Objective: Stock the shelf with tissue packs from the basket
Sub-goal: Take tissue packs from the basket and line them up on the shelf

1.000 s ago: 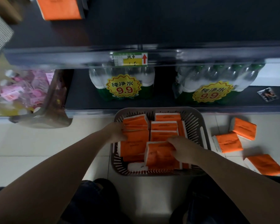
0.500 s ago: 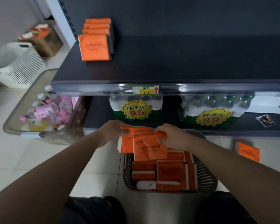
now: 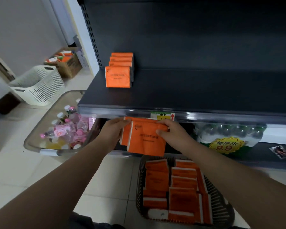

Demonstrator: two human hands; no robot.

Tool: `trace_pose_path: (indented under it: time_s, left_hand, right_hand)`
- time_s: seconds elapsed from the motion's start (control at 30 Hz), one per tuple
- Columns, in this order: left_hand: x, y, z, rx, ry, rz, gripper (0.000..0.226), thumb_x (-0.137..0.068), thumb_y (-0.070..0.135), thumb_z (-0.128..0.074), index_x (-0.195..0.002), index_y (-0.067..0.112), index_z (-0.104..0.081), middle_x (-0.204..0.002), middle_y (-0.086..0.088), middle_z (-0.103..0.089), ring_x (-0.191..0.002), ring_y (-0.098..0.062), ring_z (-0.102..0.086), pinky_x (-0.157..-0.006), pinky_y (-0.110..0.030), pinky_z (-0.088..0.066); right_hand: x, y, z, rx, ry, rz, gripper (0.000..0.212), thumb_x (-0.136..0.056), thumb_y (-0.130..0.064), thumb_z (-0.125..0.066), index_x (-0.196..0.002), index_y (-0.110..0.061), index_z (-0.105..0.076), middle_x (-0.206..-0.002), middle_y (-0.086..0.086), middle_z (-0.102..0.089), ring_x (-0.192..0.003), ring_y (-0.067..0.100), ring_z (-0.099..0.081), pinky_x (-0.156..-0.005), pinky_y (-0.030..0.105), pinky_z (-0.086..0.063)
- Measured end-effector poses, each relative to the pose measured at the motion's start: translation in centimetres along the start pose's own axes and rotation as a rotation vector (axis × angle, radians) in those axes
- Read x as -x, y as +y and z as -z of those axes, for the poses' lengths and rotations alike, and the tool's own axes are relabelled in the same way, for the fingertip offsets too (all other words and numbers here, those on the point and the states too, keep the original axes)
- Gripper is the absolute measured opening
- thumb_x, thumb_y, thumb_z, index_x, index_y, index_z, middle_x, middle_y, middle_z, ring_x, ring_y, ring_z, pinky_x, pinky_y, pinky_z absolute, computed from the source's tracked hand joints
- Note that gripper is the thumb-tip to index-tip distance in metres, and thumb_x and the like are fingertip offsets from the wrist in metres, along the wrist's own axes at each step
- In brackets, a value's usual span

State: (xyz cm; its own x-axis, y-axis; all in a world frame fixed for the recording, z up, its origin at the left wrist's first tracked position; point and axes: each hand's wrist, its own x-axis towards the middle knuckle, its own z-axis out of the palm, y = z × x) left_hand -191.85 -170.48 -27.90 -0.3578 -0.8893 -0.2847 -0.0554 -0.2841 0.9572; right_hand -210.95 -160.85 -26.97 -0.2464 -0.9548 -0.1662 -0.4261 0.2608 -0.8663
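Note:
Two orange tissue packs (image 3: 145, 138) stand upright side by side in the air, just below the front edge of the dark shelf (image 3: 188, 95). My left hand (image 3: 113, 129) grips their left end and my right hand (image 3: 169, 131) grips their right top corner. Below them on the floor sits the dark slatted basket (image 3: 139, 187), with several orange tissue packs (image 3: 177, 189) lying in it. A row of several orange packs (image 3: 119, 71) stands on the shelf's left part.
Shrink-wrapped water bottles (image 3: 228, 136) with a yellow 9.9 sticker fill the lower shelf at right. A clear bin of pink bottles (image 3: 63, 131) sits left of the shelf. A white laundry basket (image 3: 38, 85) and a cardboard box (image 3: 68, 61) stand further left.
Both hands lifted two tissue packs out of the basket and raised them to the shelf's front edge. My view tilted up, showing more of the shelf.

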Motion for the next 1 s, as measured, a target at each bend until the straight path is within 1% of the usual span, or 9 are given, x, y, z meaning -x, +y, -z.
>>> trace_pose_path:
  time_s: [0.13, 0.23, 0.33, 0.53, 0.7, 0.77, 0.83, 0.93, 1.0]
  left_hand:
    - [-1.1, 1.7, 0.7, 0.127, 0.050, -0.011, 0.015, -0.094, 0.020, -0.056, -0.087, 0.009, -0.065, -0.070, -0.002, -0.071, -0.064, -0.015, -0.067, -0.065, -0.032, -0.054]
    - [-1.8, 2.7, 1.1, 0.217, 0.075, -0.028, 0.017, -0.095, 0.017, -0.054, -0.086, 0.009, -0.066, -0.069, -0.002, -0.072, -0.063, -0.013, -0.069, -0.061, -0.028, -0.054]
    - [-2.0, 3.6, 1.7, 0.231, 0.054, -0.031, 0.018, -0.095, 0.019, -0.053, -0.087, 0.012, -0.068, -0.072, -0.001, -0.073, -0.066, -0.011, -0.070, -0.065, -0.030, -0.052]
    - [-2.9, 4.9, 2.6, 0.225, 0.119, -0.079, 0.021, -0.095, 0.021, -0.052, -0.093, 0.009, -0.069, -0.079, -0.007, -0.072, -0.073, -0.020, -0.069, -0.077, -0.037, -0.052]
    - [-4.1, 6.4, 2.9, 0.141, 0.166, -0.131, 0.030, -0.097, 0.034, -0.048, -0.095, 0.012, -0.069, -0.089, -0.011, -0.072, -0.086, -0.027, -0.068, -0.089, -0.048, -0.052]
    - [-4.6, 7.0, 3.2, 0.165, 0.114, -0.123, 0.041, -0.092, 0.050, -0.050, -0.102, 0.015, -0.069, -0.096, -0.009, -0.075, -0.091, -0.025, -0.071, -0.087, -0.046, -0.054]
    - [-5.2, 7.5, 3.8, 0.150, 0.012, -0.157, 0.057, -0.082, 0.062, -0.056, -0.118, 0.018, -0.064, -0.110, -0.008, -0.072, -0.103, -0.025, -0.069, -0.089, -0.046, -0.052]
    - [-5.9, 8.0, 4.6, 0.033, -0.074, -0.235, 0.063, -0.075, 0.054, -0.069, -0.127, 0.022, -0.054, -0.119, -0.003, -0.068, -0.109, -0.022, -0.066, -0.092, -0.047, -0.052]
    - [-6.9, 8.5, 5.2, 0.021, -0.084, -0.247, 0.060, -0.077, 0.042, -0.074, -0.128, 0.021, -0.051, -0.120, -0.002, -0.068, -0.105, -0.018, -0.068, -0.085, -0.040, -0.056]
  right_hand:
    - [-0.8, -2.2, -1.4, -0.125, 0.205, 0.031, 0.036, -0.092, -0.026, -0.061, -0.125, -0.018, -0.051, -0.105, -0.009, -0.053, -0.092, 0.008, -0.053, -0.076, 0.024, -0.044]
    - [-1.4, -3.6, -2.3, -0.231, 0.255, -0.005, 0.036, -0.092, -0.032, -0.059, -0.124, -0.018, -0.050, -0.108, -0.007, -0.056, -0.096, 0.012, -0.056, -0.082, 0.031, -0.048]
    - [-2.2, -4.8, -2.8, -0.281, 0.253, -0.045, 0.032, -0.093, -0.035, -0.057, -0.120, -0.018, -0.055, -0.113, 0.000, -0.061, -0.101, 0.019, -0.059, -0.089, 0.039, -0.050]
    - [-4.2, -6.6, -3.7, -0.320, 0.222, -0.034, 0.023, -0.095, -0.038, -0.053, -0.113, -0.026, -0.045, -0.100, -0.009, -0.052, -0.084, 0.007, -0.053, -0.074, 0.029, -0.042]
    - [-6.2, -8.0, -4.3, -0.316, 0.234, -0.022, 0.031, -0.095, -0.038, -0.052, -0.119, -0.020, -0.047, -0.101, -0.008, -0.054, -0.091, 0.014, -0.056, -0.079, 0.032, -0.045]
    - [-7.0, -8.7, -4.4, -0.323, 0.237, -0.006, 0.031, -0.095, -0.038, -0.052, -0.119, -0.020, -0.048, -0.099, -0.008, -0.054, -0.090, 0.013, -0.057, -0.078, 0.032, -0.047]
    - [-8.1, -9.3, -4.6, -0.328, 0.239, 0.010, 0.032, -0.095, -0.039, -0.053, -0.120, -0.021, -0.048, -0.099, -0.009, -0.054, -0.089, 0.011, -0.057, -0.077, 0.033, -0.048]
    - [-9.5, -10.5, -4.6, -0.331, 0.252, 0.031, 0.035, -0.095, -0.037, -0.053, -0.124, -0.019, -0.050, -0.110, -0.003, -0.059, -0.097, 0.017, -0.060, -0.087, 0.040, -0.052]
    - [-10.6, -11.1, -4.7, -0.330, 0.241, 0.052, 0.034, -0.095, -0.036, -0.053, -0.124, -0.019, -0.051, -0.113, -0.001, -0.061, -0.099, 0.018, -0.061, -0.088, 0.041, -0.052]
